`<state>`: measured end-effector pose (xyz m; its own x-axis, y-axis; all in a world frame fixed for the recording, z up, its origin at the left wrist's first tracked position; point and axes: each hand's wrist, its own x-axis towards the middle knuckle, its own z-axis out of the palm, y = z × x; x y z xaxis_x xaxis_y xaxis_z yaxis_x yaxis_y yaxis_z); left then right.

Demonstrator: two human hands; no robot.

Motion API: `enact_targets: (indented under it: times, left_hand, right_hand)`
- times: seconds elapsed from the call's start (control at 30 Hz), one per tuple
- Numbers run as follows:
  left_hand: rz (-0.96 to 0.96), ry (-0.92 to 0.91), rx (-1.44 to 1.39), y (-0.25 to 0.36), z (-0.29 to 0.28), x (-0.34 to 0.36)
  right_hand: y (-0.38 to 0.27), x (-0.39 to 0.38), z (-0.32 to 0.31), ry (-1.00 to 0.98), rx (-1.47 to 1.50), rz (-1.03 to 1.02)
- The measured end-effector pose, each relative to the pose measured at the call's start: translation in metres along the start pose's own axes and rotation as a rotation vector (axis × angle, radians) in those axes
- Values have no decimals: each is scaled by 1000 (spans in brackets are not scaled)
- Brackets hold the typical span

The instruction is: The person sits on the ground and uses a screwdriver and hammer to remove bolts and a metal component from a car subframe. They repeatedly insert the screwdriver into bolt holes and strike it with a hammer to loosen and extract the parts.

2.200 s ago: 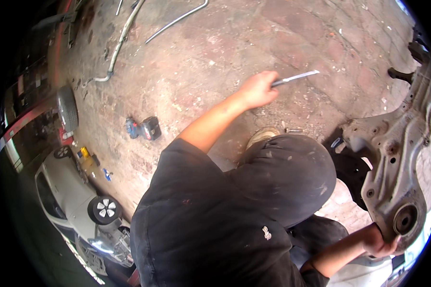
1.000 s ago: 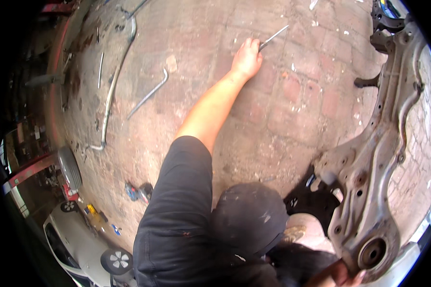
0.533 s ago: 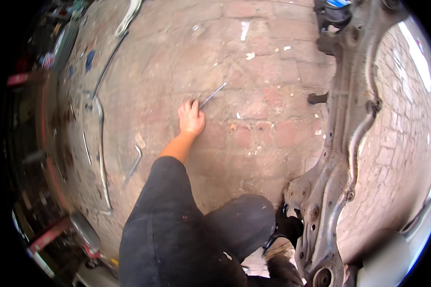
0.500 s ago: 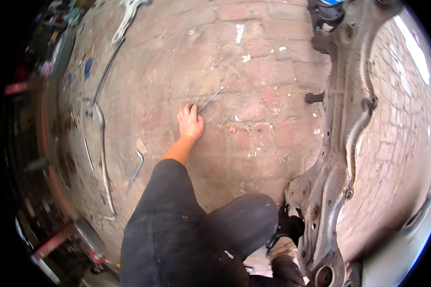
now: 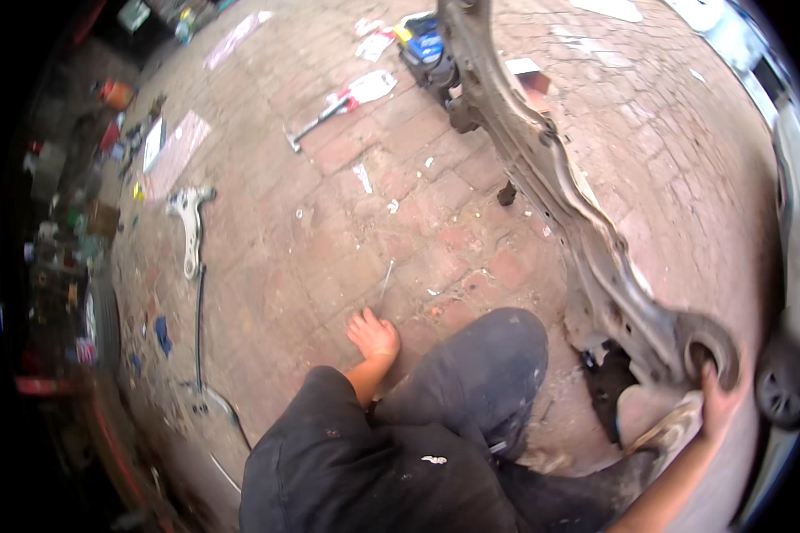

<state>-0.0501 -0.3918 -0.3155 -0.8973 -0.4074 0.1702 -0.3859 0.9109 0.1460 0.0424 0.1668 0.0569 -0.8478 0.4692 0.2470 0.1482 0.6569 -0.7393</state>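
A person crouches on a brick floor point(image 5: 267, 284), right hand point(image 5: 720, 400) gripping the ring end of a metal beam point(image 5: 587, 240) that slants toward the top of the view. The left hand point(image 5: 373, 334) is low at the near end of a slim tool point(image 5: 388, 280); whether it is closed around it cannot be told. Beside the beam's far part sits a small box point(image 5: 535, 90), contents indiscernible; a hammer point(image 5: 320, 122) lies by a white packet point(image 5: 372, 86).
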Motion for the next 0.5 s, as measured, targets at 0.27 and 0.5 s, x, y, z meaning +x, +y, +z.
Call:
enact_targets:
  times: [0.27, 0.5]
  left_hand:
    - [3, -99, -216, -20, -4, 31]
    - [311, -196, -519, -138, 3, 78]
  right_hand:
    - [-81, 25, 58, 204, -264, -81]
    - [-77, 22, 42, 297, -527, 31]
